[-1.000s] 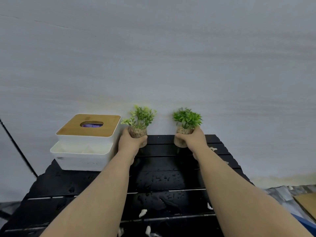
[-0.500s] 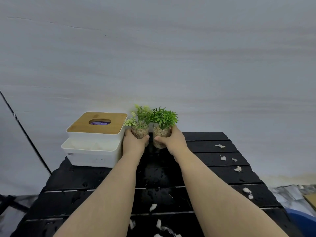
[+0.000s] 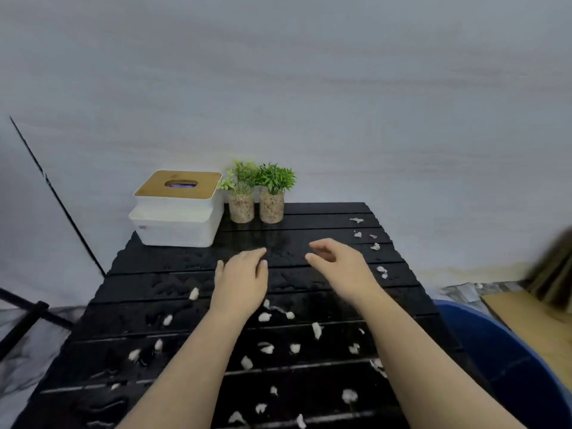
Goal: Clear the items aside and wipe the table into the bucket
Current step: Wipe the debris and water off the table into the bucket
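Both hands have let go and pulled back: left hand (image 3: 241, 281) and right hand (image 3: 342, 267) hover open, empty, mid-frame. Two plant pots (image 3: 256, 207) stand touching beside the tissue box (image 3: 178, 209), upper left of the worktop (image 3: 325, 212). Blue bucket (image 3: 507, 360) sits lower right.

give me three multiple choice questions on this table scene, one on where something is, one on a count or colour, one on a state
1. Where does the tissue box stand on the table?
A. far left corner
B. near right corner
C. in the bucket

2. How many potted plants are on the table?
A. one
B. two
C. four

3. What are the hands doing?
A. each gripping a plant
B. both open and empty above the table
C. wiping with a cloth

Answers:
1 A, the box sits at the far left, beside the left plant.
2 B, the left plant and the right plant stand side by side.
3 B, the left hand and right hand hold nothing.
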The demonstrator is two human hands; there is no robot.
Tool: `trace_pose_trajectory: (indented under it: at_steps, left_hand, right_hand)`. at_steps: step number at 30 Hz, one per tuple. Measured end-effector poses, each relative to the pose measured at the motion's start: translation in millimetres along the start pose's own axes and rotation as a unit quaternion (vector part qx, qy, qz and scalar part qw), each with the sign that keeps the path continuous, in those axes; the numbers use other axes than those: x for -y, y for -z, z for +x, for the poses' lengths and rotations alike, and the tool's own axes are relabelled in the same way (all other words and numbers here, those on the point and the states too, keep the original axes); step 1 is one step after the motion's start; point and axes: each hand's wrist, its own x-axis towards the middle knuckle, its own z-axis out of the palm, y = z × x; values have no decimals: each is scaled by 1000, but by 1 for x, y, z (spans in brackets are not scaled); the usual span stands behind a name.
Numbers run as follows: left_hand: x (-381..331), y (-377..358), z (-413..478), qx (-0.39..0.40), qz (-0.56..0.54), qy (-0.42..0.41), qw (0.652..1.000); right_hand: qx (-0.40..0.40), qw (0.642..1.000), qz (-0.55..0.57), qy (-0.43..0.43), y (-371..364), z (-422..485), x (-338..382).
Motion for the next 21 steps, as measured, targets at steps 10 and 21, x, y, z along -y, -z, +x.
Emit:
trace_pose_trajectory:
  at_steps: [10, 21]
  left_hand:
    - [-56, -28, -193, 54, 15, -115, 992]
    - [-34, -58, -213, 96, 147, -106, 979]
  right_hand:
    - [-35, 969, -244, 26, 75, -179, -52]
    - [-45, 957, -283, -37, 66, -215, -115]
